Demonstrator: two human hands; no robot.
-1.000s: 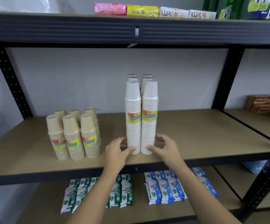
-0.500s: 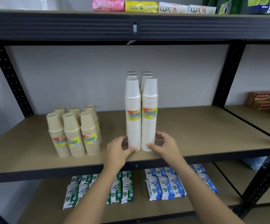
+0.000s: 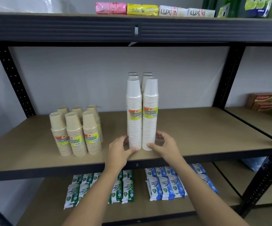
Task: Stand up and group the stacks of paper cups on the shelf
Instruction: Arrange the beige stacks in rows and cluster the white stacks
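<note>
- The left hand (image 3: 118, 152) curled round the bottom of the white cup stacks (image 3: 134, 115) from the left side. Its thumb pressed on the front of the stack nearest the person.
- The right hand (image 3: 166, 145) curled round the bottom of the same stacks from the right side. Its thumb touched the front of the stack on that side.
- The white cup stacks stood up tall, close together, in two lines going back. Six tops showed. The cups were upside down, and the two front stacks had yellow labels that said "DISPOSABLE TABLEWARE".
- They stood near the front edge of the middle shelf (image 3: 197, 131), about in its middle.
- The brown cup stacks (image 3: 76, 132) stood on the same shelf, off to the left and apart from the white ones. There were six, shorter, upside down, in two rows of three that touched.
- Toothpaste boxes (image 3: 267, 101) lay far to the right, on the next shelf unit.
- Soap bars (image 3: 141, 9) lay in a row on the top shelf.
- Green wipes packs (image 3: 125, 188) and blue wipes packs (image 3: 166, 186) lay on the shelf below, under the arms.
</note>
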